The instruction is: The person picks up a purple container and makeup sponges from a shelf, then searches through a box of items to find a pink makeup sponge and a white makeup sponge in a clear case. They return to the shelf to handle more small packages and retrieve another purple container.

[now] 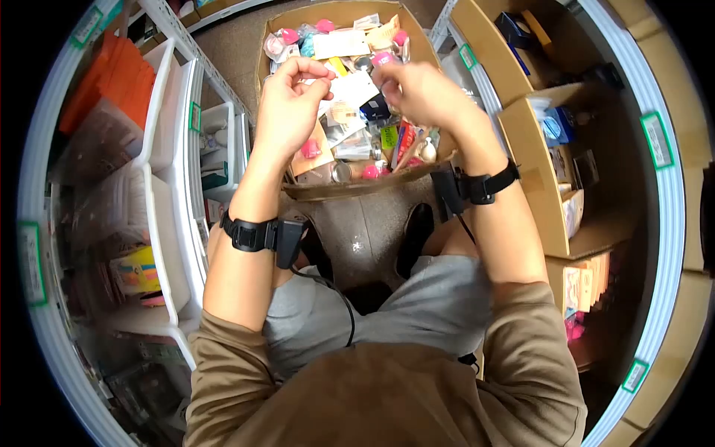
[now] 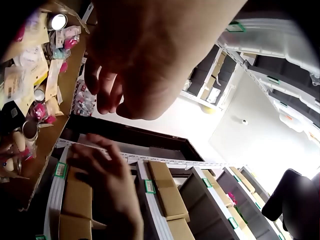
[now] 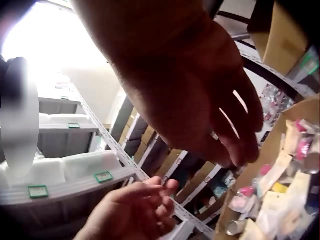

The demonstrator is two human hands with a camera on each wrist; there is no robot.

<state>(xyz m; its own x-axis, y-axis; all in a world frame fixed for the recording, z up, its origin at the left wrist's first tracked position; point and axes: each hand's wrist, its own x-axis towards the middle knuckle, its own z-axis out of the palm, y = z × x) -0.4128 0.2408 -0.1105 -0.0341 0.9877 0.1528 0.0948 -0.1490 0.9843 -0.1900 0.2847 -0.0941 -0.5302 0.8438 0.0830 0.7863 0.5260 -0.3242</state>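
- Centrally, toward 12 o'clock in the head view, an open carton (image 1: 350,186) holds a jumble of packaged small goods (image 1: 354,143), the nearest things to both hands.
- At 11 o'clock, the left hand (image 1: 289,110) is raised over the carton; its fingers are loosely bent, with a narrow gap between forefinger and thumb.
- At 1 o'clock, the right hand (image 1: 423,93), blurred, is over the carton's opposite side; the right wrist view shows its fingers (image 3: 242,132) relaxed and slightly apart.
- Just beside the right hand, toward its 10 o'clock, lies a pink item (image 1: 382,58); whether they touch cannot be told.
- At 12 o'clock, a pale card (image 1: 342,43) lies among the goods.
- At 10 o'clock, orange packets (image 1: 115,82) fill a shelf bin.
- At 2 o'clock, a blue box (image 1: 564,124) sits inside a cardboard bin (image 1: 532,149).
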